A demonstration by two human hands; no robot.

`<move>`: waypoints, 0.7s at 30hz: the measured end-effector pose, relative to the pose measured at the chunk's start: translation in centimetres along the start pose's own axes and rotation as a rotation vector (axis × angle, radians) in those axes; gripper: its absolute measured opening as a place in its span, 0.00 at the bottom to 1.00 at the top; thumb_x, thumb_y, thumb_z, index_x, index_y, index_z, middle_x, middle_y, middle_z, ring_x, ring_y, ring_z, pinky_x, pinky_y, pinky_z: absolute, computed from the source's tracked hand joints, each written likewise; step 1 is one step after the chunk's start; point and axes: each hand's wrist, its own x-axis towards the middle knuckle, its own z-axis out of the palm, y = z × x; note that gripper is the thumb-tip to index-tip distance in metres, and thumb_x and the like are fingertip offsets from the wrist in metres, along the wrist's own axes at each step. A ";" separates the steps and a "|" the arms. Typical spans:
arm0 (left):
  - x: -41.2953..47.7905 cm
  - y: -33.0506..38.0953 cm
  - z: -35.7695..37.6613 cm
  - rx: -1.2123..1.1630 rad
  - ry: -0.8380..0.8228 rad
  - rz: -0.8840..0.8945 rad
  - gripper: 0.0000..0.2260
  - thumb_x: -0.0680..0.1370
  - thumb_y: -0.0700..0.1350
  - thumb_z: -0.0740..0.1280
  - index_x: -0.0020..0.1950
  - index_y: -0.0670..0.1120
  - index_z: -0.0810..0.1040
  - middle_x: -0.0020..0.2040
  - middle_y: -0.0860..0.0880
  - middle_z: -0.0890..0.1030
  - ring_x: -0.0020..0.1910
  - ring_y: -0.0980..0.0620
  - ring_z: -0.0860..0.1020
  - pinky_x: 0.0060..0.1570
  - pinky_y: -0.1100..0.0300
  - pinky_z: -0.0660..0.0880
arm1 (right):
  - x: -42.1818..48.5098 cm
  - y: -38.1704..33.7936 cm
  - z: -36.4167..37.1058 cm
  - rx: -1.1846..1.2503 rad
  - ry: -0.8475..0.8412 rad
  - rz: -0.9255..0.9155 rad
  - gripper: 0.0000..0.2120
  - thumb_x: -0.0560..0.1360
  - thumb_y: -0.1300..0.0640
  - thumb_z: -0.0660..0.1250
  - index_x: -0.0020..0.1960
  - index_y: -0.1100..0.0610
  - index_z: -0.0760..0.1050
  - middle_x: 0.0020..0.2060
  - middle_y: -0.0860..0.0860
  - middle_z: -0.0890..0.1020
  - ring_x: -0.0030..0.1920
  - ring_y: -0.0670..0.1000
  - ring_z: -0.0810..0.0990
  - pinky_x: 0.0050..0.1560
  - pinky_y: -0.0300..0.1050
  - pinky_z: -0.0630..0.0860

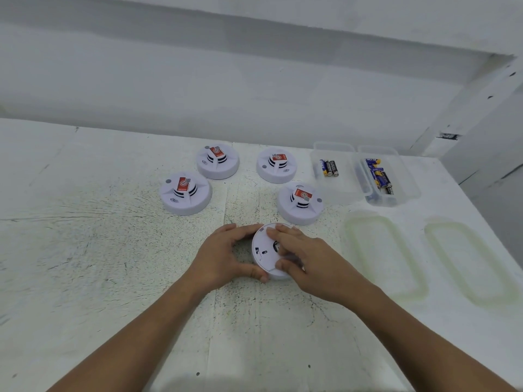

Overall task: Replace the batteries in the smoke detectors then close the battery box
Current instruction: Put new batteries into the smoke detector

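The smoke detector (266,261) lies upside down on the table (113,250), close to the person, with its flat white back facing up. The left hand (223,256) grips its round edge from the side, fingers curled around the rim. The right hand (305,258) sits on top: its fingers press on the back and its thumb hooks the near edge, so it holds the detector too. The detector looks like light, hard plastic, and it is smooth, so it could slip or spin. I think the best hold is the rim with one hand while the other turns or lifts the back cover. Thin clips inside might snap, so a gentle twist seems wise. Just behind it, four other detectors (185,193) sit face up with red stickers. To the right are two clear battery boxes (334,145), both open, with batteries (329,168) inside. Their two lids (385,253) lie flat on the table nearer the person.
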 end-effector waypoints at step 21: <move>-0.6 0.7 -0.5 -0.230 0.025 0.009 0.31 0.59 0.72 0.70 0.62 0.69 0.73 0.59 0.64 0.79 0.60 0.64 0.75 0.61 0.60 0.73 | -1.7 2.0 1.1 0.527 0.254 0.055 0.24 0.66 0.68 0.72 0.59 0.51 0.79 0.61 0.43 0.79 0.65 0.41 0.73 0.65 0.37 0.70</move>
